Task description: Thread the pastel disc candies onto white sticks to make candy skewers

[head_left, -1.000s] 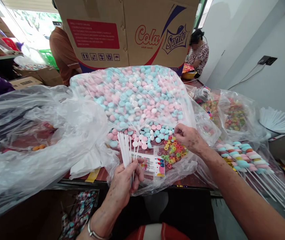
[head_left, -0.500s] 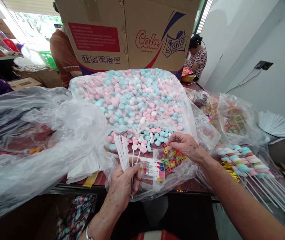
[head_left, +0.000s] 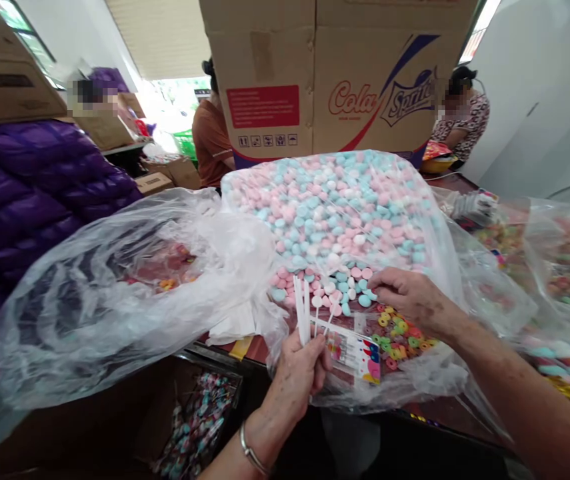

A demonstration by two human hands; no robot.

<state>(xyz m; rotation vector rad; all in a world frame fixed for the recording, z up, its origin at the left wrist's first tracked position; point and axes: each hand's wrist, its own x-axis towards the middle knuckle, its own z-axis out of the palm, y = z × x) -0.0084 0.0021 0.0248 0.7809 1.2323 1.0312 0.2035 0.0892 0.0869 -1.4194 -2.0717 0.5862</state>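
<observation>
i see the left hand (head_left: 305, 367) closed round thin white plastic sticks (head_left: 307, 307), upright, likely for easy reach. right hand (head_left: 417, 300) half-curled by round pastel candies (head_left: 364, 301); can't tell if it's gripping.

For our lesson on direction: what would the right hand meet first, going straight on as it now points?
The right hand would probably first meet the blue candies just ahead, though depth is unclear.
</observation>
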